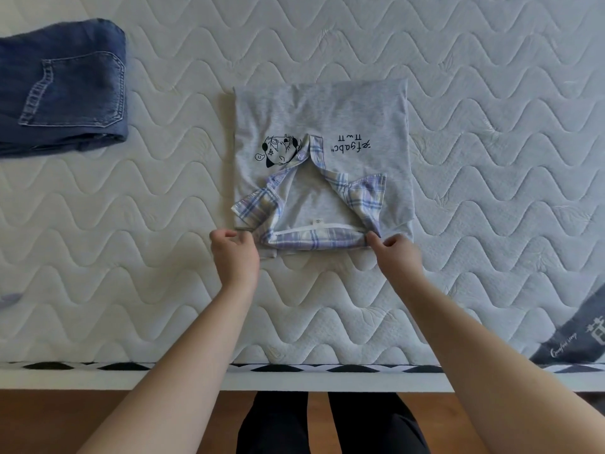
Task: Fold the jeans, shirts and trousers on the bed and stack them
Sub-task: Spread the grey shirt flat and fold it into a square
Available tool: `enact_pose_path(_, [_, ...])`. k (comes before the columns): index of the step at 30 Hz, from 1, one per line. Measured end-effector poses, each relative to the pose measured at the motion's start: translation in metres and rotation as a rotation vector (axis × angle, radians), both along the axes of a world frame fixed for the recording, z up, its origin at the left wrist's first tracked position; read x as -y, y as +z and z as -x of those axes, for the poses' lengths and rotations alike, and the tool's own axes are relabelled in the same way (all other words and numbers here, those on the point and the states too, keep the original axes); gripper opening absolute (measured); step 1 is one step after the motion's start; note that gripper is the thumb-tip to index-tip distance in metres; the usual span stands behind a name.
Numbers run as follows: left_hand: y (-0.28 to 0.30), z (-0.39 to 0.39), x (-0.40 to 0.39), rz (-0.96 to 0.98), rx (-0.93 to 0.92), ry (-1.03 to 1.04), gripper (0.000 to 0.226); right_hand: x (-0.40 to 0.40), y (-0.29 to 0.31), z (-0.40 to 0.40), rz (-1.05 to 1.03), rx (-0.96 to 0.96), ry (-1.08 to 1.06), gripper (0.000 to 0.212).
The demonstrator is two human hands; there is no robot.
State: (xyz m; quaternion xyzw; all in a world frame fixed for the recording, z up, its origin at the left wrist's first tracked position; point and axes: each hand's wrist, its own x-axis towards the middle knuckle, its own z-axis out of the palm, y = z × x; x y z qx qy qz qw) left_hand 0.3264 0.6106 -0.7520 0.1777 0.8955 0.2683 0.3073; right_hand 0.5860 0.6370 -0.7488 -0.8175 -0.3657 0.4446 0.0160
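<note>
A grey shirt (pixel 327 113) with a plaid collar, a cartoon print and black lettering lies folded into a square on the white quilted mattress (pixel 491 93). Its collar points toward me. My left hand (pixel 234 253) pinches the shirt's near left corner. At the near right end of the collar, my right hand (pixel 397 255) pinches the fabric. A folded pair of blue jeans (pixel 62 90) lies at the far left, apart from the shirt.
A dark grey cloth with white lettering (pixel 576 335) lies at the mattress's near right edge. A small bluish piece of fabric (pixel 8 299) shows at the left border. The bed's edge with a black-and-white trim (pixel 327 367) runs in front of my legs.
</note>
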Motion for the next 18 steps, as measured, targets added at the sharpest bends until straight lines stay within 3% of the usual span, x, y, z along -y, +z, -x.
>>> enact_pose_path(2, [0.004, -0.006, 0.002, -0.011, -0.062, -0.235, 0.025, -0.001, 0.0, -0.001, -0.143, 0.122, 0.123, 0.039])
enact_pose_path(5, [0.006, -0.016, -0.001, 0.105, -0.131, -0.519, 0.046, -0.008, -0.003, 0.003, -0.216, 0.139, 0.301, 0.044])
enact_pose_path(7, [0.005, -0.019, -0.007, 0.248, -0.143, -0.609, 0.05, -0.014, -0.004, 0.006, -0.187, 0.172, 0.414, 0.043])
enact_pose_path(10, [0.006, -0.02, -0.016, 0.364, -0.179, -0.636, 0.044, -0.022, -0.006, 0.011, -0.149, 0.25, 0.501, 0.024])
enact_pose_path(13, [0.015, -0.024, -0.023, 0.294, -0.214, -0.611, 0.028, -0.029, -0.003, 0.01, -0.176, 0.276, 0.534, 0.006])
enact_pose_path(18, [0.035, -0.024, -0.022, -0.054, -0.377, -0.549, 0.033, -0.027, 0.009, 0.008, -0.451, 0.252, 0.375, 0.021])
